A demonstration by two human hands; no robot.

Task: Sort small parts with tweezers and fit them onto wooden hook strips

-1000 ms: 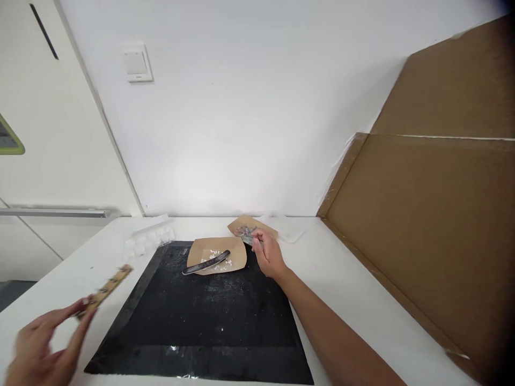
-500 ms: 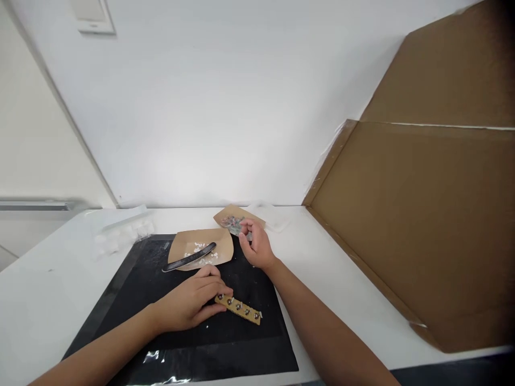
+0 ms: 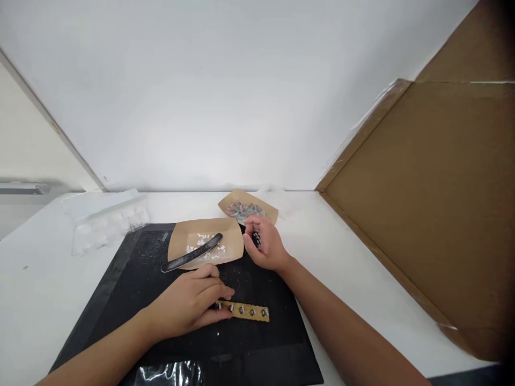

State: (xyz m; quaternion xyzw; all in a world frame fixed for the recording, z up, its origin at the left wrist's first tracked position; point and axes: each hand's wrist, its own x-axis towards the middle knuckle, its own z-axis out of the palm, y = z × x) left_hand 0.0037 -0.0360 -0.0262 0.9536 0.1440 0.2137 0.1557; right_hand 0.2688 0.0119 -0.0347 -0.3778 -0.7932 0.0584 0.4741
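My left hand (image 3: 189, 303) rests on the black mat, with thumb and fingertips closed on the left end of a narrow yellow strip (image 3: 247, 311). Several shiny round metal pieces sit in a row along it, with small pale bits beside them. My right hand (image 3: 267, 244) hovers by the right edge of a brown paper tray (image 3: 177, 244), its fingers curled and the thumb apart from them. Small pale-and-dark pieces show in that gap; whether the hand touches them I cannot tell. Small white pieces (image 3: 207, 254) lie in the tray, and a dark curved nail file (image 3: 192, 256) rests across it.
A second brown paper tray (image 3: 229, 198) with a bag of small coloured pieces (image 3: 245, 209) stands at the back. Clear plastic packaging (image 3: 108, 225) lies at the left on the white table (image 3: 36, 300). A cardboard panel (image 3: 422, 214) rises at the right, in front of a white wall.
The view has shifted slightly. The yellow strip is turned closer to level, and my left thumb reaches further along its near edge. My right hand stays beside the tray, fingers still curled.
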